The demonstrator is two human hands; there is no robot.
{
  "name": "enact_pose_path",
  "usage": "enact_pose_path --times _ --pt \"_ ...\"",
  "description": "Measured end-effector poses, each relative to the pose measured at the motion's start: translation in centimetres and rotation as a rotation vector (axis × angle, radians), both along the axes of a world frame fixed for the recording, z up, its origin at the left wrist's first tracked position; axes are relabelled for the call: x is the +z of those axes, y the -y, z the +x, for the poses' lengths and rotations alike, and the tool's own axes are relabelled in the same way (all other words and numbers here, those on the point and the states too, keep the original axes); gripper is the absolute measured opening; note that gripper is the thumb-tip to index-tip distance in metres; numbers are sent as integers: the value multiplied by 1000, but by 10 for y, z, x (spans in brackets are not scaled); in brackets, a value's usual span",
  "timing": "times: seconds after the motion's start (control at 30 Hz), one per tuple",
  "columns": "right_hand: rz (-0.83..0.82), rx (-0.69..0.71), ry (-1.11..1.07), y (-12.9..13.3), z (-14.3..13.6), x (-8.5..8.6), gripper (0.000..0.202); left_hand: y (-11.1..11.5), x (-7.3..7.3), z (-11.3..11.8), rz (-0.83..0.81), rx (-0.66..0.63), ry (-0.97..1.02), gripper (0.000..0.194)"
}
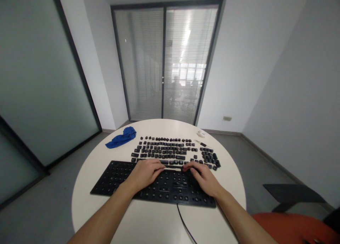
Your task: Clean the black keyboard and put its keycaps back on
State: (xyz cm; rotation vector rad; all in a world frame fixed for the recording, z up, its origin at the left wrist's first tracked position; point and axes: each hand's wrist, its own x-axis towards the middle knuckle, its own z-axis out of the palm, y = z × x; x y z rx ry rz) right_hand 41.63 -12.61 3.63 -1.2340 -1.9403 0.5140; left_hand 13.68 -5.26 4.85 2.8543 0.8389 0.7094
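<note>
Both hands, left hand (pixel 145 173) and right hand (pixel 204 178), rest on the stripped black keyboard (pixel 111 178) near the desk (pixel 87 201) edge. Their fingers (pixel 159 165) pinch one long keycap (pixel 173 168) between them. Loose keycaps (pixel 170 150) lie just behind.

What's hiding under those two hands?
Under the left hand and right hand lies the black keyboard, stripped of its caps. A pale long strip shows between the fingertips. The sockets directly beneath the palms are covered.

Both my forearms reach forward, converging. My left hand (pixel 145 173) lies palm down, fingers curled. My right hand (pixel 203 176) too, palm down, fingertips pointing at the left.
</note>
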Motion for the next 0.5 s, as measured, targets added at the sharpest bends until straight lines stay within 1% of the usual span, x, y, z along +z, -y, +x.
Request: enact_pose_path --times 0.07,0.2,0.37,0.5 --pt "0 -42 1 0 -1 0 30 0 -1 1 -4 13 3 19" --pt "-6 -137 -37 -2 -3 -1 38 3 -2 4 -4 -19 -18 19" --pt "-20 -134 -76 -4 -3 -2 38 7 2 8 31 16 -43 24" --pt "-24 -135 -75 -4 -4 -1 37 9 3 9 51 29 -40 23"
